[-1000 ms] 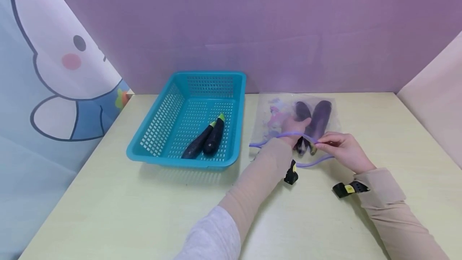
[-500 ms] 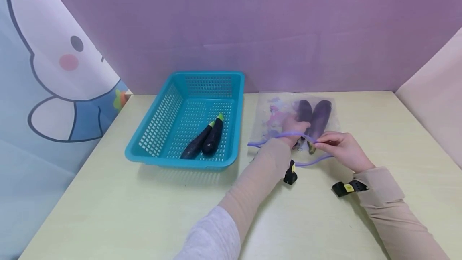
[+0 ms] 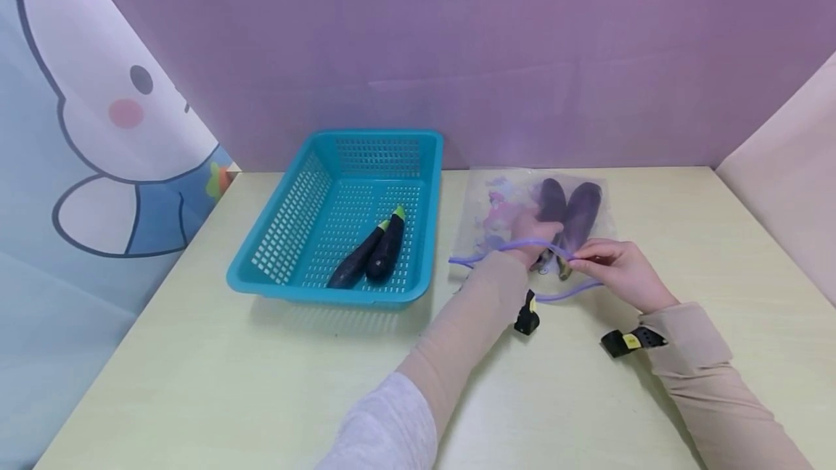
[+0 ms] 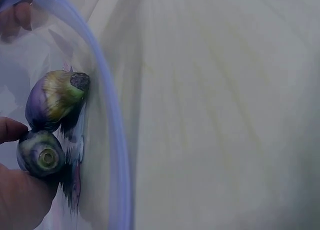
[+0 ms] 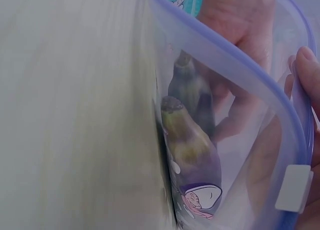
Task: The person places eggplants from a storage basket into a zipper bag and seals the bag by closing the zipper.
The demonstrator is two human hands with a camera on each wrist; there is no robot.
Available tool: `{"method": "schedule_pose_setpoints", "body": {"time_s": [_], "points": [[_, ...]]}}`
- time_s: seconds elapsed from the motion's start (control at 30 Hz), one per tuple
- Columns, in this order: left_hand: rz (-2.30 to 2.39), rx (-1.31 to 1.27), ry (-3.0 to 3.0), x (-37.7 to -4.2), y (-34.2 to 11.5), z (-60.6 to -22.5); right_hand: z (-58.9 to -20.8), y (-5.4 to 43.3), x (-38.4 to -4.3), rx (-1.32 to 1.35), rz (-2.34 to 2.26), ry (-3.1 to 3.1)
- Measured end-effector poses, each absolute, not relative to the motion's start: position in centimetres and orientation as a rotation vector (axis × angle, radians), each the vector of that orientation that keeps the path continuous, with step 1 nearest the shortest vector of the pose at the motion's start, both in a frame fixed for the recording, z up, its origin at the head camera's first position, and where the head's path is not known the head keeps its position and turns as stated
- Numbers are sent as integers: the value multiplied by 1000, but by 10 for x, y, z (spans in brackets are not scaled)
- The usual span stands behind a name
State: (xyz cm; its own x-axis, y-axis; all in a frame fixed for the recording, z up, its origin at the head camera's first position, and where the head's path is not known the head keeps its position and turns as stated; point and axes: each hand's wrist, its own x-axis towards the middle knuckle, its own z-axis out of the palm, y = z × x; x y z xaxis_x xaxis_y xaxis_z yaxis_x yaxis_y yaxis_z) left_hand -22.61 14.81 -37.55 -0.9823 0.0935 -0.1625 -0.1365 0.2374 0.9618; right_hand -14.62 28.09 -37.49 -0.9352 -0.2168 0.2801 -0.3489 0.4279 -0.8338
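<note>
Lying within left grip (image 3: 532, 228): eggplant (image 4: 40, 151)

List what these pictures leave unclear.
Head: part of the left bagged eggplant, hidden by the left hand.
Head: print details on the bag, too blurred.
Left wrist: rest of the left hand, past the left edge.
Right wrist: rest of the right hand, past the right edge.

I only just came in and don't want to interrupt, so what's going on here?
A person has their left hand inside a clear zip bag with a purple edge, gripping one eggplant. The right hand pinches the bag's edge, and its mouth is open. A second eggplant lies in the bag beside the first. Two more eggplants lie in the blue basket.
</note>
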Motion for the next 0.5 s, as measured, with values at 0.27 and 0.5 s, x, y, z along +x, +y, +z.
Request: {"method": "schedule_pose_setpoints", "body": {"time_s": [0.27,0.5], "points": [[1785,-48,2400,-227,150,-378,-375,281,-147,522,1500,-2534],[1807,43,2445,-224,147,-379,-375,282,-146,540,1518,-2504]]}}
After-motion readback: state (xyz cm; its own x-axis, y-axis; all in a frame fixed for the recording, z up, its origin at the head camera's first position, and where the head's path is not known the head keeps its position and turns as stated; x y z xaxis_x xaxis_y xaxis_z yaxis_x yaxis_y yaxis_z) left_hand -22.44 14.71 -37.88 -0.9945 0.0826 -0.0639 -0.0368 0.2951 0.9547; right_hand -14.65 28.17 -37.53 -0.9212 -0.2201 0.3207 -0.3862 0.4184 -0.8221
